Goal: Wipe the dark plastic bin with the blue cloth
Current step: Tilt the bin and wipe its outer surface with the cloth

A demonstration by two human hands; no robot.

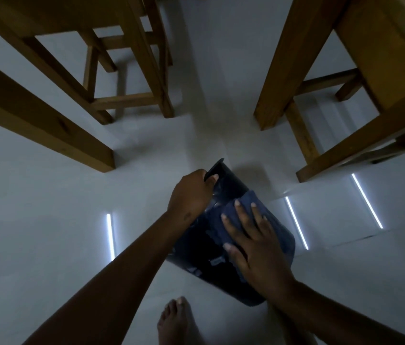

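Bin: dark plastic bin (211, 245), tipped on its side and held clear of or just on the floor — contact is hidden — with its outer wall turned up toward the camera.
Bin rim: thin lip at the far end, beyond the left hand's knuckles.
Left hand: left hand (191, 192), curled tight over the rim, thumb tucked inside the mouth; it holds the bin steady.
Cloth: blue cloth (253, 217), spread flat on the bin's upper wall, directly under the right palm and showing past the fingertips on the far side.
Right hand: right hand (253, 247), fingers splayed wide and flat, pressing the cloth against the plastic — not gripping it, just pinning it by pressure.
Floor: pale floor (47, 232), glossy, with bright light strips reflected to either side of both hands.
Furniture: wooden stool (127, 70) and a wooden bench (345, 78), well beyond the hands.
Foot: bare foot (179, 322), below the right forearm, near the bin's closed end.
Step in hand: wiping the outer wall, apparently mid-stroke.
Next move calls for: sliding the flat palm along the wall without letting the cloth bunch, then likely turning the bin with the rim grip to bring up an unwiped face.
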